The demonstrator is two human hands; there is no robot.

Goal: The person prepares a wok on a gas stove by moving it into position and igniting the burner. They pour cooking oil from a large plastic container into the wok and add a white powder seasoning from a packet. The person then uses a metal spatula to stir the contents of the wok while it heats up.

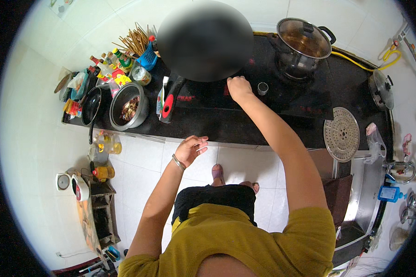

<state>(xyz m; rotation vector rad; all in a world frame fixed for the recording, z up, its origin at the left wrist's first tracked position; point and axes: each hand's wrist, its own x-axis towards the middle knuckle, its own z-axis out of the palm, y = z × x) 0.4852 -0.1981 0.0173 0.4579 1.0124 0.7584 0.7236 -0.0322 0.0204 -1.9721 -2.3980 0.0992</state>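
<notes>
My right hand [239, 88] reaches to the front of the black gas stove [203, 102], its fingers closed on what appears to be a stove knob hidden beneath them. Just right of it sits a second, silver-rimmed knob [262, 88]. Behind the hand, a large dark round pan [205, 41] covers the left burner, its surface blurred. The pan's black and red handle [170, 104] points toward me. My left hand [191, 150], with a bangle on the wrist, hangs in the air before the counter edge. It holds nothing, and its fingers are loosely apart.
A glass-lidded pot [304, 39] stands on the right burner. To the left are a metal pot with food [142, 107], a small frying pan [93, 106], bottles [121, 60] and chopsticks [136, 40]. A perforated steamer plate [341, 134] lies by the sink [359, 194].
</notes>
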